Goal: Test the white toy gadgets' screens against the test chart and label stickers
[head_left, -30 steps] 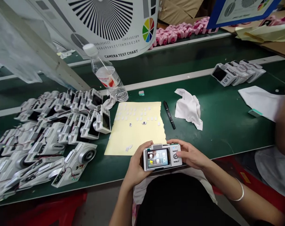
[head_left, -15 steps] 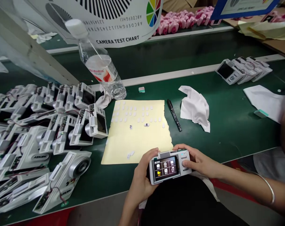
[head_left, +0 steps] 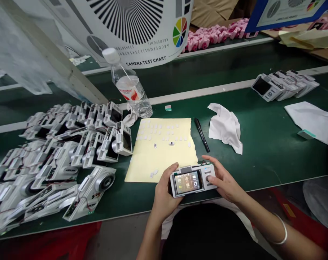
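Note:
Both my hands hold a small white camera (head_left: pixel 192 180) above the near edge of the green table (head_left: pixel 261 144). Its lit rear screen faces me and shows a menu of icons. My left hand (head_left: pixel 164 193) wraps the camera's left end. My right hand (head_left: pixel 223 178) grips the right end, with the thumb resting on the buttons beside the screen. Just beyond the camera lies a yellow sheet (head_left: pixel 158 159) dotted with small white stickers.
Several white cameras (head_left: pixel 58 162) are heaped at the left; a shorter row (head_left: pixel 284 83) sits far right. A water bottle (head_left: pixel 128 85), black marker (head_left: pixel 202 134), white cloth (head_left: pixel 224 126), white paper (head_left: pixel 312 119) and camera test chart (head_left: pixel 136 29) lie around. Pink parts (head_left: pixel 215 34) line the back.
The view swung down and back up. The camera stays held in both hands, its menu screen still lit; my right thumb stays on the buttons.

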Tool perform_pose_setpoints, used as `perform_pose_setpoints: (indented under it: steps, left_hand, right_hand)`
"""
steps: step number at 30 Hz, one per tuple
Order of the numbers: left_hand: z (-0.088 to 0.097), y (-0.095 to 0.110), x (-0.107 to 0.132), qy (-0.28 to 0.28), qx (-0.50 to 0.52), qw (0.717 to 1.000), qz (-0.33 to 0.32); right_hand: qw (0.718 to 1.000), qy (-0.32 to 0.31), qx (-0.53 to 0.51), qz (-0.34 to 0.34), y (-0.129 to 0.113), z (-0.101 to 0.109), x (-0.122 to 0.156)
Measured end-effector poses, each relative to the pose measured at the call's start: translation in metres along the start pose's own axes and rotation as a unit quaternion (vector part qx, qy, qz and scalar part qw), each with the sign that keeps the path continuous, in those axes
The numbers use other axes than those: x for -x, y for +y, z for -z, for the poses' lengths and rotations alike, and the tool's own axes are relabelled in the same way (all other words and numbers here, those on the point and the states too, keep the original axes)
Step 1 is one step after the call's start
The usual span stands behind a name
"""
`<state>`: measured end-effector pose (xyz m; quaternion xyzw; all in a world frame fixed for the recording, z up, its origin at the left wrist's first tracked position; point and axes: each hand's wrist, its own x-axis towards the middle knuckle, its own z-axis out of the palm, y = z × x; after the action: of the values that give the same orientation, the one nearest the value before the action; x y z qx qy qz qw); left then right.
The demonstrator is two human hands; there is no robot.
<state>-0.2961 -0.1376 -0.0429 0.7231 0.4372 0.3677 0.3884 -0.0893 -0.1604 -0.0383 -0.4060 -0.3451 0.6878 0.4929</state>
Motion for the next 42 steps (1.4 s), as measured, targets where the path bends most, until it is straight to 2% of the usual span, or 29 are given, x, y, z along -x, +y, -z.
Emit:
perform_pose_setpoints:
  steps: [3,13,19,23,30,37,42]
  left_hand:
    - [-0.002,-0.001,0.001,0.006,-0.01,1.0,0.005]
    - [-0.003,0.003,0.0,0.009,-0.014,0.999,0.029]
    - [-0.003,0.004,0.0,0.02,-0.024,0.999,0.02]
    - [-0.003,0.004,-0.001,0.021,-0.015,1.0,0.0]
    - [-0.004,0.006,-0.002,0.011,-0.02,1.0,-0.012]
    - [-0.003,0.005,-0.002,0.007,-0.029,0.999,-0.039]
    - [-0.003,0.003,-0.001,0.0,-0.019,0.999,-0.036]
  right_hand:
    - [1.0,-0.007,-0.016,0.021,0.006,0.004,0.0]
    - [0.998,-0.031,0.024,0.052,0.01,0.01,-0.002]
    - [0.995,-0.042,0.071,0.06,0.007,0.009,0.001]
    - [0.995,-0.046,0.056,0.069,0.009,0.01,0.002]
    - [0.997,-0.006,0.042,0.069,0.016,0.011,0.001]
    - [0.992,0.032,0.091,0.084,0.018,0.01,0.003]
    - [0.981,0.075,0.154,0.086,0.012,0.002,0.004]
